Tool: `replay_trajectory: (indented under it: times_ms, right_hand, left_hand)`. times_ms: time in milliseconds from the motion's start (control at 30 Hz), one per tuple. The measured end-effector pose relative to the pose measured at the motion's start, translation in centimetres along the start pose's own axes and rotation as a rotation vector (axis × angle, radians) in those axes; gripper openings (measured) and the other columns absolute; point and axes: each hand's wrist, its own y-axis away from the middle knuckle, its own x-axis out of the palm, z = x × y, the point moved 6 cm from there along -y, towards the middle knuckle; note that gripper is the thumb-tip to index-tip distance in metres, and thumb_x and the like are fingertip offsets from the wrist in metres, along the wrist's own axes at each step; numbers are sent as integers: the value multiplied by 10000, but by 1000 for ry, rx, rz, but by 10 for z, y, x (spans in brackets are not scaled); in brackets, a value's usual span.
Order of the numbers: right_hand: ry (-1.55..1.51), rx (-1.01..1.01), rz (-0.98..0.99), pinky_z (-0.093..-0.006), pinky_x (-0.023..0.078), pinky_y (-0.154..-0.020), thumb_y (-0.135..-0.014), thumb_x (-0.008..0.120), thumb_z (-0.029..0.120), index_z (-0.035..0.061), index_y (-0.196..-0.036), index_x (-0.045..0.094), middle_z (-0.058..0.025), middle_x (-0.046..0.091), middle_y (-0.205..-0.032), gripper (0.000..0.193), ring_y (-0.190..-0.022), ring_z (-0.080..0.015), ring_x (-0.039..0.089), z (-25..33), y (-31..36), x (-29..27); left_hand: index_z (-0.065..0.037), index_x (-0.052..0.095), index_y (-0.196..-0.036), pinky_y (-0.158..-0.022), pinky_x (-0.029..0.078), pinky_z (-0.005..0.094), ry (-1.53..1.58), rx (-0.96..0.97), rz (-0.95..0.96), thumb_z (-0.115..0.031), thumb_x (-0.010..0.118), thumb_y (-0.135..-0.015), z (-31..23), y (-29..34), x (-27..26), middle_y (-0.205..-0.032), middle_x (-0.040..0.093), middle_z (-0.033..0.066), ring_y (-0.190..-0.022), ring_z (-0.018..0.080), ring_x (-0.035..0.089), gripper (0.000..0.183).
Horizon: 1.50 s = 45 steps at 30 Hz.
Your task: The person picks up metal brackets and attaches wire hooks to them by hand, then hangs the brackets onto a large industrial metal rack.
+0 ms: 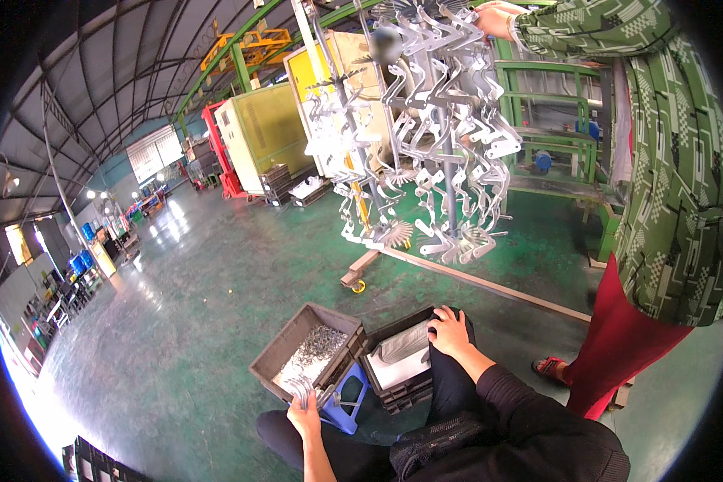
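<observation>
Best to hold the curved metal pieces (301,386) snug and aligned, clasped in the left hand (304,419) at the near corner of the parts bin (285,342), with the right hand (451,331) apart, right of that bin, impossible to tell whether gripping anything.

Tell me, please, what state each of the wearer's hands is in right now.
Left hand: closed, holding several curved metal pieces.
Right hand: open, resting on the dark trouser leg, nothing visibly held.
</observation>
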Motion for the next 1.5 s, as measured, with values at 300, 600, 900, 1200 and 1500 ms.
replay_trajectory:
  times_ms: [300, 600, 900, 1200, 1500]
  right_hand:
    - [-3, 2, -1, -577, 198, -1019, -747, 629, 292, 175, -990, 649, -51, 418, -1318, 270, -1294, -252, 270, -2, 1, 3]
    - [-8, 2, 19, -574, 193, -1024, -757, 617, 286, 165, -1002, 644, -44, 415, -1322, 274, -1298, -247, 262, 0, 0, 2]
    - [-21, 5, 6, -561, 191, -1029, -753, 620, 280, 162, -1005, 645, -45, 415, -1321, 279, -1297, -247, 264, 1, 0, 2]
    - [-19, 2, 6, -563, 189, -1030, -746, 629, 286, 159, -1004, 644, -47, 418, -1319, 287, -1295, -245, 270, 0, 0, 5]
    - [-5, 6, 12, -555, 187, -1034, -754, 624, 289, 169, -1007, 643, -37, 411, -1326, 280, -1298, -238, 263, -2, -1, 7]
  left_hand:
    - [55, 610, -844, -612, 465, 319, -10, -3, 8, -88, 652, -733, -4, 1, 1, -707, 639, 146, -636, 204, 616, 186]
    - [53, 614, -837, -611, 464, 323, 1, -9, 14, -98, 655, -735, -2, 0, 2, -702, 636, 148, -628, 205, 611, 187]
    - [48, 619, -853, -621, 462, 307, 8, -9, 19, -85, 648, -742, -6, 0, 0, -719, 647, 126, -643, 173, 607, 176]
    - [45, 618, -865, -613, 463, 299, 15, -31, 25, -80, 643, -745, -7, 1, 1, -717, 647, 118, -641, 161, 604, 175]
    - [46, 630, -899, -651, 458, 273, -11, -76, 57, -92, 638, -753, -6, 1, 1, -747, 654, 73, -682, 105, 573, 201]
